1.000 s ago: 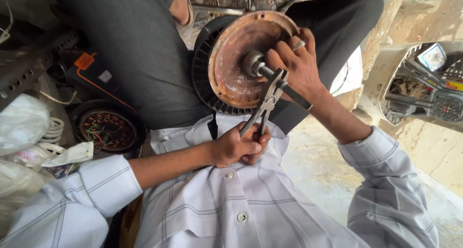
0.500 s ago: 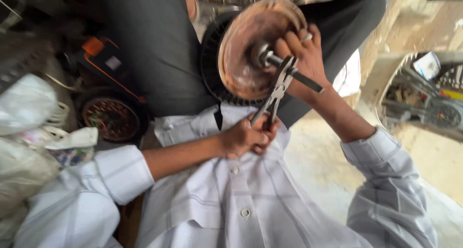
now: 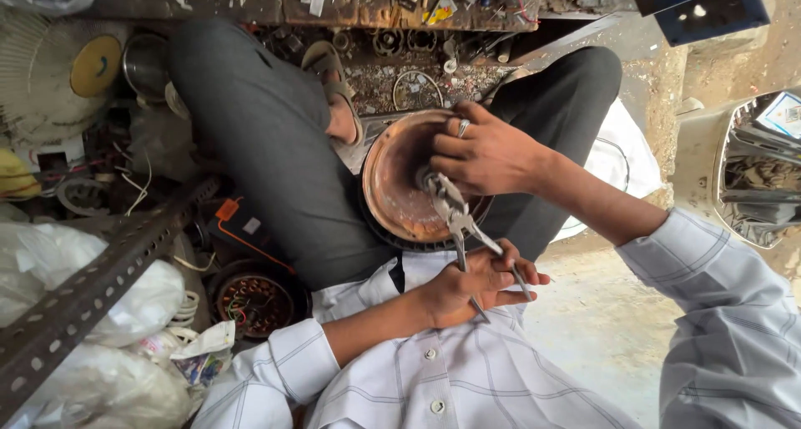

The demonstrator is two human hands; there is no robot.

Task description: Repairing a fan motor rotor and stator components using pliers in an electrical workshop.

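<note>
Pliers (image 3: 457, 222) are the tool in play, and their position has shifted since a second ago: then they ran from your left hand up and to the right, meeting the hub from below-left; now they lie steeper, jaws clamped at the centre of the rusty motor cover (image 3: 399, 179) and handles running down and slightly right into your left hand (image 3: 467, 289). Your view has swung as well, so the disc sits more centred and closer to your chest. Judging from that, you have re-seated the grip on the central shaft (image 3: 427, 181) rather than let go, which suggests the work on the hub is ongoing, not finished.

Your left hand is closed around both handles, fingers wrapped and squeezing them together just above your shirt (image 3: 467, 370). Your right hand (image 3: 488, 155), ring on one finger, is curled over the right rim of the cover, fingers bent against its face beside the shaft, steadying it. Whether those fingers pinch the shaft itself you cannot tell from here.

The long axis of the pliers runs from the hub down toward your left hand, nose pointing up and a little left, away from you. The cover rests against your lap between your grey trouser legs (image 3: 275, 145), beyond your left hand and under your right, its face tilted toward you. A second motor winding (image 3: 254, 304) lies on the floor well to the left of your left hand.
</note>
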